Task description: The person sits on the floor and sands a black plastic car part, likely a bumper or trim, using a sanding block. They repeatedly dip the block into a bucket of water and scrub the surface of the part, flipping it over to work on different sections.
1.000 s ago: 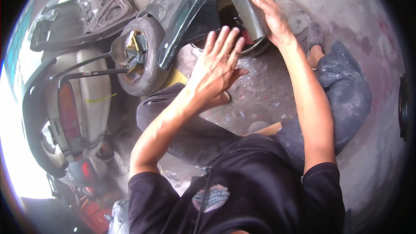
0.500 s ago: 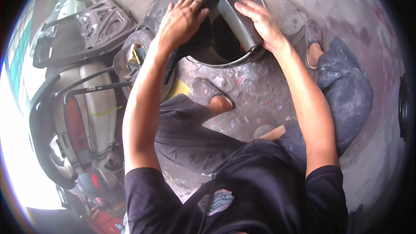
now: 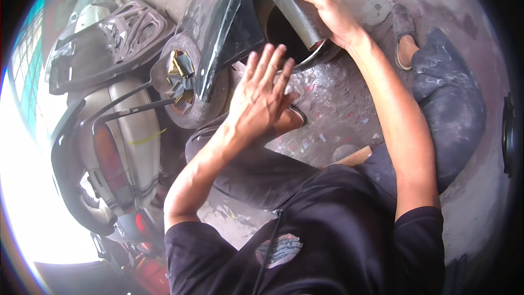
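My right hand [image 3: 332,15] grips the edge of a long, dark, box-like piece [image 3: 295,11], which it holds tilted over a round tub [image 3: 329,53]. The tub's inside is dark, and what it contains cannot be made out. To the left of the tub, a large, glossy dark panel [image 3: 224,27] with a curved shape leans beside the rim. Whether the panel and the piece are joined is unclear. My left hand [image 3: 259,93] is in the air just nearer to me than the panel and tub, empty, its fingers spread.
A wheel [image 3: 210,101] with small pieces in its hub sits left of the panel. Further left are a scooter [image 3: 123,114] with a grey seat and a brown moulded panel [image 3: 136,33]. My shoes [image 3: 406,24] rest on the rough, stained floor, near a small wooden block [image 3: 353,156].
My left hand has come off the dark panel and moved toward me and slightly right. My right hand keeps its hold on the box-like piece, which has shifted a little up in view.
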### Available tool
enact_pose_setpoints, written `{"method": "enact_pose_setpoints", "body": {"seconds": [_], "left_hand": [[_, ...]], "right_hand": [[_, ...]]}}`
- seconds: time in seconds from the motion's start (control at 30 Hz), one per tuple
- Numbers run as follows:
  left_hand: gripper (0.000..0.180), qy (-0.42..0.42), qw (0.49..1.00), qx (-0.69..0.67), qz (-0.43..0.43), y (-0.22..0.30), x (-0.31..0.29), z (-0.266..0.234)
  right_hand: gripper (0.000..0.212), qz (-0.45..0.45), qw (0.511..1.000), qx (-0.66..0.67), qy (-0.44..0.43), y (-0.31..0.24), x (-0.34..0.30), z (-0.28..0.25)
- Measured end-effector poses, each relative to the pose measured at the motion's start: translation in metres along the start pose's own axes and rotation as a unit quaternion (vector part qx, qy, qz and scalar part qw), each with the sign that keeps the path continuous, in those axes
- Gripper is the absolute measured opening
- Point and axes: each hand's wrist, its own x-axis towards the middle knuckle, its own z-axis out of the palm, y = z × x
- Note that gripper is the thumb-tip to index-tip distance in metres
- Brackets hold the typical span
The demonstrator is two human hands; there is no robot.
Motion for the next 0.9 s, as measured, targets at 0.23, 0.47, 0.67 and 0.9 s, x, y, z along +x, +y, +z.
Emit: {"method": "enact_pose_setpoints", "body": {"seconds": [0.23,0.47,0.67,0.9], "left_hand": [[0.091,0.054,0.989,0.093,-0.101,-0.020,-0.011,-0.019],[0.083,0.073,0.964,0.060,-0.248,-0.034,-0.068,-0.030],[0.084,0.077,0.962,0.101,-0.240,-0.007,-0.072,-0.013],[0.069,0.146,0.960,-0.085,-0.224,-0.045,-0.052,-0.037]], "right_hand": [[0.042,0.031,0.999,-0.016,-0.012,0.003,0.003,-0.007],[0.047,0.066,0.997,-0.040,-0.006,-0.013,-0.007,-0.001],[0.046,0.004,0.999,-0.045,-0.021,-0.003,-0.004,-0.001],[0.066,0.027,0.996,-0.089,0.003,-0.019,-0.013,0.009]]}}
